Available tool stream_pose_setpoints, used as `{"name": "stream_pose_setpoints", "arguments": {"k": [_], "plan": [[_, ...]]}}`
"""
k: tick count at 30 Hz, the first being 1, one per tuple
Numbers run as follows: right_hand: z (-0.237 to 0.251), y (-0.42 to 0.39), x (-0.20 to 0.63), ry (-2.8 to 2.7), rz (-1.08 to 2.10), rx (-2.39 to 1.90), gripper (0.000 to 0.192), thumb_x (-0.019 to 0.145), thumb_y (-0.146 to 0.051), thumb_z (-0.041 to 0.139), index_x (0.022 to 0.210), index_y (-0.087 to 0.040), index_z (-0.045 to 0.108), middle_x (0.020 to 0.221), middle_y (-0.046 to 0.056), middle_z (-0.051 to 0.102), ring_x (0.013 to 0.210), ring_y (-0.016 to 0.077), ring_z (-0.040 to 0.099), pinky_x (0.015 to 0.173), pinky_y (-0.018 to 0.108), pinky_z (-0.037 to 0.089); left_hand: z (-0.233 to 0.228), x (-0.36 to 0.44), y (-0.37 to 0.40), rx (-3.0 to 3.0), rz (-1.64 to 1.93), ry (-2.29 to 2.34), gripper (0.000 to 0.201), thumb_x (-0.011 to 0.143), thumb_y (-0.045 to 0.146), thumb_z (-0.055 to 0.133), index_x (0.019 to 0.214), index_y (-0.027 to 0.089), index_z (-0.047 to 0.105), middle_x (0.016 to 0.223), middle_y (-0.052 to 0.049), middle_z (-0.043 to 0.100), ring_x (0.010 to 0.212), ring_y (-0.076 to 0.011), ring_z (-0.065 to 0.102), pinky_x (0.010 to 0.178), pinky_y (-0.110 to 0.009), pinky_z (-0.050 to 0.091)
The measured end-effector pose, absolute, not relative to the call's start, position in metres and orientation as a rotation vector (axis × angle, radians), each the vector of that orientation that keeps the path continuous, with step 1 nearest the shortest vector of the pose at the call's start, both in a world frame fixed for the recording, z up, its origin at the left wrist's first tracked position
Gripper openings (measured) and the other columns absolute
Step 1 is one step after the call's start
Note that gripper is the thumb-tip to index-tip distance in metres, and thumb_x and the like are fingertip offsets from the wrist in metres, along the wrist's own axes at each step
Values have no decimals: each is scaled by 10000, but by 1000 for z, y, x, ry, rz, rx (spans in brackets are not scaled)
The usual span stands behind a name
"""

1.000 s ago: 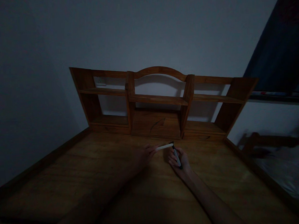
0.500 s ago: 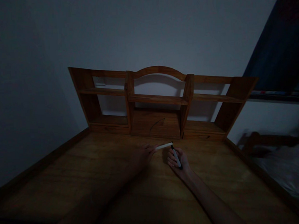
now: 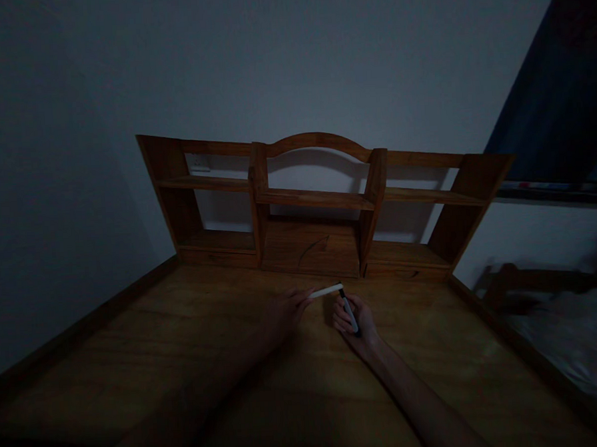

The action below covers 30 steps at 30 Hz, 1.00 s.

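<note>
In the dim head view, a slim white stick (image 3: pixel 326 291) is pinched by its left end in my left hand (image 3: pixel 287 306). It points right, tilted slightly up. My right hand (image 3: pixel 354 317) is closed around a white marker pen (image 3: pixel 350 313) with black ends, held steeply upright. The pen's black upper end meets the right end of the white stick; whether they touch or only overlap I cannot tell. Both hands are over the middle of the wooden desk (image 3: pixel 224 341), and the left fingers are partly lost in shadow.
A low wooden shelf unit (image 3: pixel 322 199) stands along the back of the desk against a pale wall (image 3: pixel 290 57). A dark curved line marks its middle panel. Beyond the desk's right edge is a bed (image 3: pixel 574 336), and a dark curtain (image 3: pixel 562 103) hangs above it.
The pen and my right hand have shifted slightly left. The free end of the white stick has moved a little left too. My left hand is almost where it was.
</note>
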State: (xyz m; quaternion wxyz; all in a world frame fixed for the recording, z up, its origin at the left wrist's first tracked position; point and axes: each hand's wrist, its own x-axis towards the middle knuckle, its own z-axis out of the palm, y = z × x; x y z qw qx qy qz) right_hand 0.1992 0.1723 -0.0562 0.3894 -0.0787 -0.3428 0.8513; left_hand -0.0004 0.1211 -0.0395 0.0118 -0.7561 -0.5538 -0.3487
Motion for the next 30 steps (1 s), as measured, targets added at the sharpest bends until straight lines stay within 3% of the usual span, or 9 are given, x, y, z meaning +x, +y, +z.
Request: {"name": "stream_pose_setpoints", "arguments": {"k": [11, 25, 30], "plan": [[-59, 171, 196, -816, 2070, -383, 223, 886, -291, 409, 792, -160, 563, 438, -64, 405, 280, 62, 258, 341, 208, 223, -46, -1, 128, -2286, -1228, -1721, 348, 936, 401, 408, 1213, 300, 592, 1003, -28, 655, 788, -153, 630, 688, -264, 508], [-57, 167, 195, -957, 1990, -377, 232, 900, -341, 418, 820, -170, 552, 448, -60, 454, 290, 57, 269, 378, 208, 247, -44, 0, 128, -2316, -1184, -1703, 360, 936, 412, 402, 1236, 304, 570, 997, -29, 651, 802, -148, 615, 690, -255, 498], [-58, 165, 193, -982, 1977, -408, 248, 904, -370, 418, 834, -172, 551, 429, -62, 452, 296, 64, 280, 377, 212, 246, -47, -2, 130, -2281, -1216, -1762, 352, 934, 419, 403, 1162, 270, 625, 1008, -35, 659, 876, -167, 619, 757, -285, 501]]}}
